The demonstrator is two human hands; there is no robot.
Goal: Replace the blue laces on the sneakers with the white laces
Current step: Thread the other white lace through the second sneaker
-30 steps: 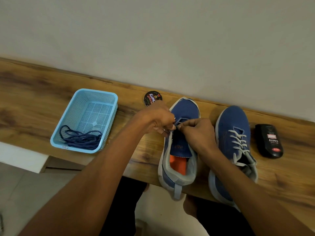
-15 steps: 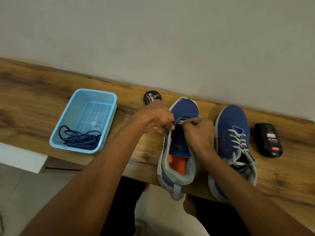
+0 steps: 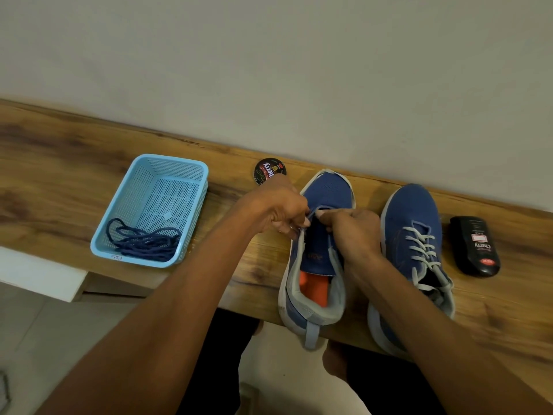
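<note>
Both the left hand [image 3: 281,212] and right hand [image 3: 348,232] pinch a thin, limp lace end [image 3: 311,213] at the toe-end eyelets of the unlaced blue mesh sneaker [image 3: 321,250] on the wooden tabletop [image 3: 59,163], best gripped by its stiff tip.

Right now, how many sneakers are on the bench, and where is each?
2. One sneaker sits mid-bench under both hands, its eyelets mostly bare. The other sneaker stands just right of it, already laced white, beside a black bottle. None seems hidden.
</note>
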